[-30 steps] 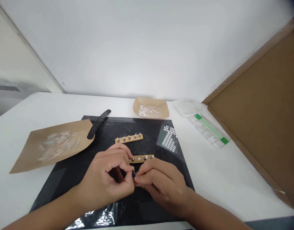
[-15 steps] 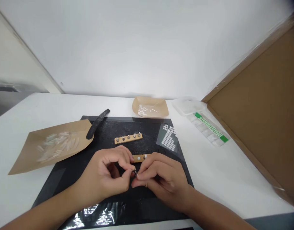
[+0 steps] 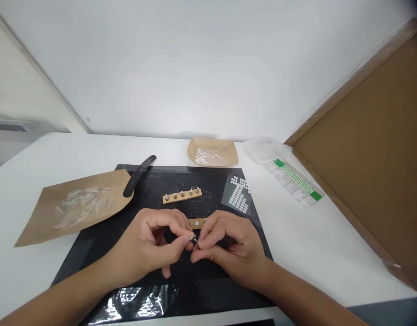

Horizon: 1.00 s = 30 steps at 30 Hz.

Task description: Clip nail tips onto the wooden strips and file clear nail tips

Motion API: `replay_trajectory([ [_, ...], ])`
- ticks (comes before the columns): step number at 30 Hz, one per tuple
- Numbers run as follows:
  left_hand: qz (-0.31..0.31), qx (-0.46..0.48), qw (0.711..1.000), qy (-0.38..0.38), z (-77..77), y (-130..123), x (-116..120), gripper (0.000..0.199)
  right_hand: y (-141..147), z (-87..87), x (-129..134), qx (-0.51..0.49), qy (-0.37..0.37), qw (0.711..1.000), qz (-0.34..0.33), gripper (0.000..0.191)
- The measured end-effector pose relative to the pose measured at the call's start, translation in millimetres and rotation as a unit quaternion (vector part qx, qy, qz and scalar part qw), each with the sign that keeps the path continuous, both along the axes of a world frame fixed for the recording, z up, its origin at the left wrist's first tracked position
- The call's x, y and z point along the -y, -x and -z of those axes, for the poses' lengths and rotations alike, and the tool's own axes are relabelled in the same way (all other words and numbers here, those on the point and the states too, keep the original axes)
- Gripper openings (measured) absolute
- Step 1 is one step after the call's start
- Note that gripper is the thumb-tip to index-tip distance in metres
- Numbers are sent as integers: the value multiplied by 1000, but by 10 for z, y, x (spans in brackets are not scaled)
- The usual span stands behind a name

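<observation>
Over the black mat, my left hand (image 3: pixel 150 242) pinches a small shiny metal piece (image 3: pixel 193 237) between thumb and forefinger. My right hand (image 3: pixel 234 251) is closed in a pinch at the thin lower-right end of the same piece. Its exact kind is too small to make out. Just behind my fingertips lies a tan strip (image 3: pixel 196 223) with a white dot on it, its ends hidden by both hands. Farther back rests another tan strip (image 3: pixel 182 195) bearing several metal studs with white upright tips.
On the black mat (image 3: pixel 208 290) lies a sheet of white dot stickers (image 3: pixel 239 194). A brown paper tray (image 3: pixel 35 226) of clear tubes and a black curved tool (image 3: pixel 139 175) are left. Behind stand a small paper tray (image 3: pixel 229 156) and, rightward, a green-labelled clear organizer (image 3: pixel 298 181) and cardboard (image 3: pixel 365 149).
The metal piece has tilted and shows more between my fingertips. My left hand's lower fingers have stretched downward, and my right hand has shifted slightly upward.
</observation>
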State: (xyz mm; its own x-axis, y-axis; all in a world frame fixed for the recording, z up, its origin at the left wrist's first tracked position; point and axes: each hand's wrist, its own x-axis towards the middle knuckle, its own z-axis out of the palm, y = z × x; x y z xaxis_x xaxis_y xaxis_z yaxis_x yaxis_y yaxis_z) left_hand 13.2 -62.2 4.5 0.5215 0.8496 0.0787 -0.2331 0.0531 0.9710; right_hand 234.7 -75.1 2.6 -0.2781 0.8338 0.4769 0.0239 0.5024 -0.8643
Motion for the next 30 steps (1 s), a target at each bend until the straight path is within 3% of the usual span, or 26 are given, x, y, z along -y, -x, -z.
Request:
replay_trajectory([
  [6,7,-33,999,19,18,25,5,8,-9,5,-7,9,-18,1000,0,20],
  [17,62,-113,992,-3,-100,65,-46,7,-132,33,3,127,-207,970,-10,10],
  [20,76,-127,988,-52,-97,75,-68,4,-175,-8,27,176,-224,958,-35,2],
  [24,68,-146,976,-149,-65,62,-76,10,-186,-100,61,235,-211,947,-50,15],
  [27,50,-163,965,-198,-40,31,-61,20,-159,-78,50,220,-243,945,-25,9],
  [30,12,-178,953,-246,-14,0,-44,24,-130,-2,16,191,-221,956,-16,5],
])
